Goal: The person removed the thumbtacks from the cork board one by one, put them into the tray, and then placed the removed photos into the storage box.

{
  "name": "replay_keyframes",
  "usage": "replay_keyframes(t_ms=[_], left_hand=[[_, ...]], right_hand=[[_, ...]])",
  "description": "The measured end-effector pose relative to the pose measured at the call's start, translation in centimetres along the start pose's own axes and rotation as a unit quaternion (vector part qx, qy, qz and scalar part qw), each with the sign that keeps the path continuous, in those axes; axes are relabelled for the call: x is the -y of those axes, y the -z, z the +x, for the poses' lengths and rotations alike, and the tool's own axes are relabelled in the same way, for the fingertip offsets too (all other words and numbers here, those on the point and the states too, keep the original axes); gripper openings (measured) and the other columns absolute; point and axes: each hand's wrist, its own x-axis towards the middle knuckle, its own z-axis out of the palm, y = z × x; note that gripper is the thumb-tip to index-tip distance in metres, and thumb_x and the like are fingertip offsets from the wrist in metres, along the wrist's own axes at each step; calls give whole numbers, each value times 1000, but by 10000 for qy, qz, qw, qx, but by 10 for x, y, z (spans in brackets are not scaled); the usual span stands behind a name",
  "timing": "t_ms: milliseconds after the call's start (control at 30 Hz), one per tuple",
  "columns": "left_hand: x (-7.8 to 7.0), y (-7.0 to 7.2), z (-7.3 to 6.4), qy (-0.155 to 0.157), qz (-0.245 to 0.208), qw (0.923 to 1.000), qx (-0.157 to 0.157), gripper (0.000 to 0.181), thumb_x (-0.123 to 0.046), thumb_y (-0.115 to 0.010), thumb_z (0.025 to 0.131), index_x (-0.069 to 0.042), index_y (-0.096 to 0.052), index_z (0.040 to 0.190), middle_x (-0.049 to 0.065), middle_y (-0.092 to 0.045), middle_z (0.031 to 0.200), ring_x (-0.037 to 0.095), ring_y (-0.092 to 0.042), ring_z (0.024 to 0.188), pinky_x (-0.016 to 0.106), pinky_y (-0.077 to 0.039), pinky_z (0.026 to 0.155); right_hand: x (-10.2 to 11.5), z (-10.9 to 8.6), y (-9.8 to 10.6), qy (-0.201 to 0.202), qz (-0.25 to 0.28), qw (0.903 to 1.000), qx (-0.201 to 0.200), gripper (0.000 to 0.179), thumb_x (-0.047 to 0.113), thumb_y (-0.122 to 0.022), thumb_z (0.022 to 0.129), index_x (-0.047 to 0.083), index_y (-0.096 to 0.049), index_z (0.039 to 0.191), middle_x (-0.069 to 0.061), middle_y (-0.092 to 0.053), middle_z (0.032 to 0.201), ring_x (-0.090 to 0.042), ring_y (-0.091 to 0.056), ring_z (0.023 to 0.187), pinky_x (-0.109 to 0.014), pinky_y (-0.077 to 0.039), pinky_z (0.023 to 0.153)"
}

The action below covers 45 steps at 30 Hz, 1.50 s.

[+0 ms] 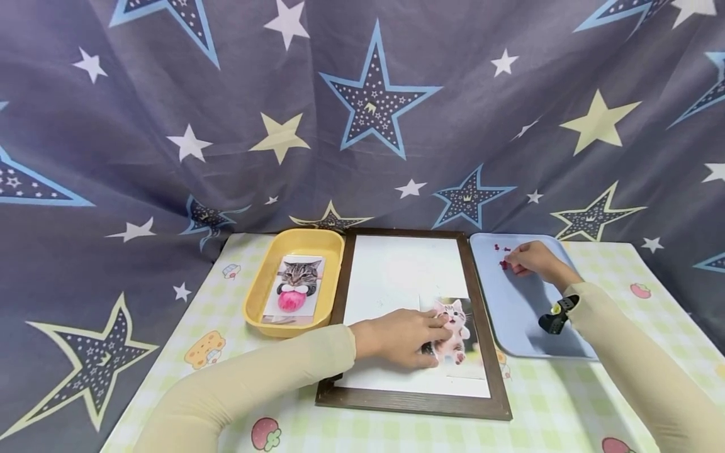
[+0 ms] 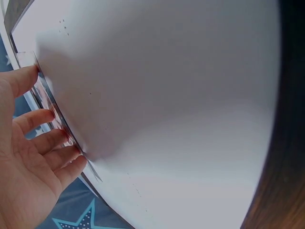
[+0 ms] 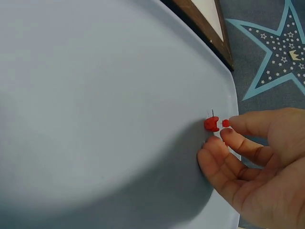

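My left hand (image 1: 404,338) lies flat with straight fingers on a kitten photo (image 1: 453,355). The photo lies over the lower right of a white board (image 1: 402,264) in a dark brown frame (image 1: 419,402). In the left wrist view, the left fingertips (image 2: 71,157) rest along the photo's edge. My right hand (image 1: 535,259) is over the far end of a blue tray (image 1: 515,327). Its thumb and fingers are bent loosely beside red push pins (image 3: 211,124); a gap shows between thumb and forefinger. Some pins are partly hidden behind the fingers.
A yellow bin (image 1: 255,305) stands left of the frame, holding a photo of a tabby cat with a pink ball (image 1: 294,296). A green checked cloth (image 1: 306,428) covers the table. A grey star-patterned curtain (image 1: 226,126) hangs behind it.
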Motion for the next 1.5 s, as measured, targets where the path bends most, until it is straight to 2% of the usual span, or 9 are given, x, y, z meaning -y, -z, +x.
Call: replay_keyframes(t_ms=[167,333,500,800,1033,1233,1500], left_hand=[[3,0,-2,63,-63,10000,9,61,-49,-53,102,-19,-44,155,4,-36,164,25,-36,151,36,-36,122],[4,-1,-4,78,-83,9999,-24,61,-48,-54,102,-18,-45,155,5,-37,164,25,-36,151,37,-36,122],[4,-2,-5,48,-112,9999,-63,61,-47,-54,102,-18,-46,154,5,-38,163,26,-38,150,37,-37,121],[2,-3,-3,9,-87,10000,-27,61,-48,-55,101,-19,-46,154,5,-38,163,25,-37,151,36,-38,121],[2,-2,-2,-8,-85,9999,-60,61,-49,-55,101,-19,-46,154,5,-38,164,25,-38,150,37,-39,120],[1,1,-2,-5,-84,10000,-36,61,-48,-55,102,-18,-45,154,5,-38,163,26,-37,151,37,-38,121],[2,-2,1,39,-75,10000,6,62,-50,-54,102,-20,-44,155,5,-37,164,26,-37,151,36,-38,121]], right_hand=[[6,0,-3,-17,27,10000,33,21,7,-55,99,-14,-60,100,6,-62,68,-4,-61,66,-24,-60,66],[20,-2,-11,36,-75,9999,113,24,9,-55,101,-15,-58,106,7,-64,70,-2,-62,66,-23,-59,67],[34,-7,-21,247,-171,9992,267,25,10,-57,101,-14,-61,107,8,-65,71,-3,-62,69,-25,-58,68],[61,-21,-42,756,-413,9946,580,26,12,-59,100,-13,-64,106,-7,-69,81,-15,-65,77,-32,-59,73],[77,-30,-62,961,-612,9877,1071,26,11,-56,102,-11,-64,111,-16,-70,92,-19,-66,83,-37,-61,78],[84,-34,-73,1126,-690,9816,1381,25,10,-56,102,-11,-65,111,-19,-69,92,-24,-67,84,-42,-61,80],[85,-39,-80,1130,-1037,9752,1598,23,11,-56,102,-9,-68,108,-19,-69,89,-24,-65,80,-38,-60,73]])
